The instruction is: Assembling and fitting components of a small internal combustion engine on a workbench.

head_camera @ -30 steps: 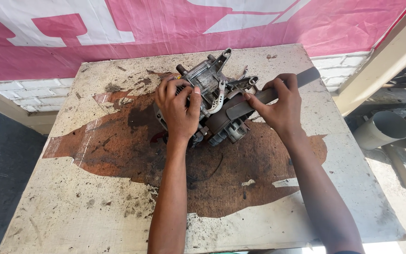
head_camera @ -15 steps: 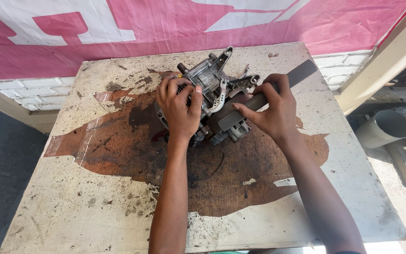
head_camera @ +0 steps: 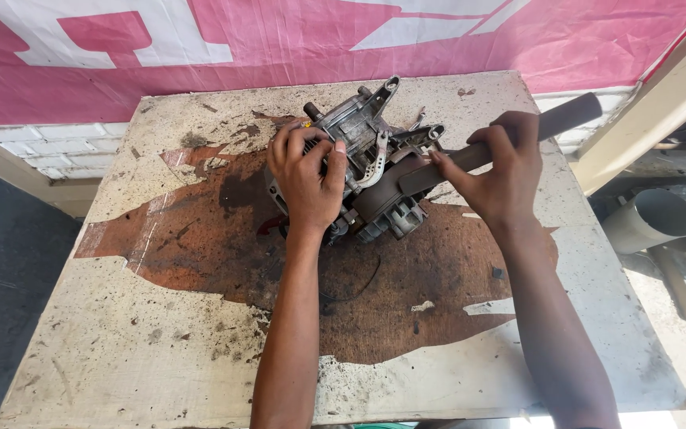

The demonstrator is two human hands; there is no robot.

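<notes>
Head view, hands (head_camera: 307, 179) gripping greasy cast-metal assembly (head_camera: 371, 163), dark cylindrical shaft (head_camera: 553, 123)

A square worktable (head_camera: 160, 349) with a worn, chipped pale top carries the work; a broad brown patch where the coating has peeled spreads across its middle. A grey metal machine assembly (head_camera: 363, 171) sits on the far half, toward the back edge. Small dark chips and a thin black wire (head_camera: 355, 290) lie just in front of it.
</notes>
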